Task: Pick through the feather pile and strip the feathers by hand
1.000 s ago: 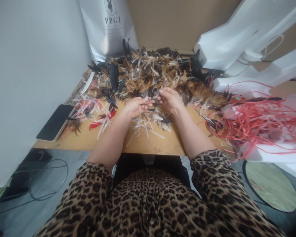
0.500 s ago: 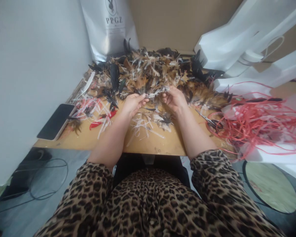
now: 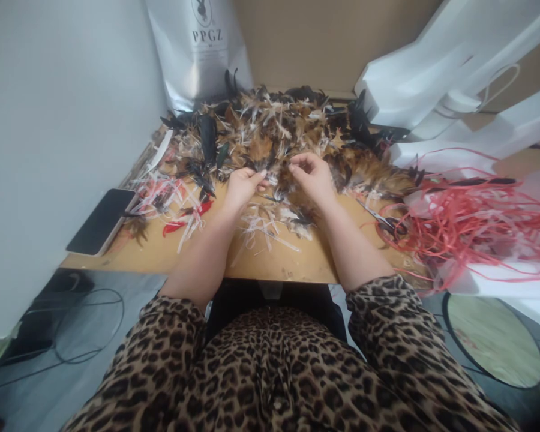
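Note:
My left hand [image 3: 243, 185] is closed, thumb against the forefinger, on a small pale feather [image 3: 272, 179] whose fluffy end sticks out to the right. Level with it, slightly higher and to the right, is my right hand [image 3: 312, 175]. Its thumb and forefinger are brought together; whatever they may pinch is too small to make out. Just beyond both hands lies a large heap of brown, black and whitish feathers [image 3: 279, 123]. Between my forearms, loose feathers and clear plastic strips [image 3: 263, 231] are scattered on the wooden table [image 3: 292, 264].
A phone [image 3: 101, 222] lies at the left edge, near pink and clear strips [image 3: 162, 195] and a red feather [image 3: 174, 227]. Scissors [image 3: 378, 215] rest beside a tangle of red plastic strips [image 3: 472, 222] on the right. A silver bag [image 3: 202, 66] stands behind the heap.
My right hand has lifted a little, its fingers now turned toward the left hand. The pale feather that stretched between both hands now shows only at the left hand.

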### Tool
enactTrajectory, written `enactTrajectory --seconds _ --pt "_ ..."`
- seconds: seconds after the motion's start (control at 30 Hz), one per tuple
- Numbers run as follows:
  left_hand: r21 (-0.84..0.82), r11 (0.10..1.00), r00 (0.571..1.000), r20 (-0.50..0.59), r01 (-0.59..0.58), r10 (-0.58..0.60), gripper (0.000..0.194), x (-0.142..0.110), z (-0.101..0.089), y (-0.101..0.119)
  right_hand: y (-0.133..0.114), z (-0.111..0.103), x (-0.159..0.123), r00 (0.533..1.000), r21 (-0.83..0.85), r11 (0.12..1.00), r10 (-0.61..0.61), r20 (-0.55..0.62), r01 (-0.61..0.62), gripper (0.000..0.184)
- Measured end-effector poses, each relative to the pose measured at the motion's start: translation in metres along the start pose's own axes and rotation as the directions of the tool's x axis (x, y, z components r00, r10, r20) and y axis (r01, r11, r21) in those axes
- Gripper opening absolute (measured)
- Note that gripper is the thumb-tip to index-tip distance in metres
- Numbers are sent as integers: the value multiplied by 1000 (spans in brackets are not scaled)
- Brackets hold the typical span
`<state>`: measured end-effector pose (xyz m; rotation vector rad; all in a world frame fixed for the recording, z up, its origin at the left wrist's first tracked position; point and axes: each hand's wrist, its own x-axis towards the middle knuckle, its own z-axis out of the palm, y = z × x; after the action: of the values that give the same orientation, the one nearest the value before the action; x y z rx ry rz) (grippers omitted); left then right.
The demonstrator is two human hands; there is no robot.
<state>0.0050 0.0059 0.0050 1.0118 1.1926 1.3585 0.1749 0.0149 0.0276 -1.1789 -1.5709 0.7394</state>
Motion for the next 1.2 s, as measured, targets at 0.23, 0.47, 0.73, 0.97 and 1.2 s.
enactTrajectory --seconds 0.23,0.47,0.73,0.97,1.2 --pt "159 982 995 13 -103 102 18 -4 4 2 -7 10 -11 966 -179 984 34 255 13 25" --pt "-92 996 1000 -3 15 -15 22 -8 8 8 5 12 -5 942 80 966 216 258 -244 23" --pt "-349 917 978 144 195 -153 28 -9 -1 13 19 8 3 894 423 796 320 313 -433 24" --pt "-342 915 967 205 213 -148 23 -10 0 11 17 9 3 943 351 878 270 197 -325 14" --pt "-334 883 927 292 329 -235 10 -11 0 12 14 8 3 885 548 698 320 338 -462 33"
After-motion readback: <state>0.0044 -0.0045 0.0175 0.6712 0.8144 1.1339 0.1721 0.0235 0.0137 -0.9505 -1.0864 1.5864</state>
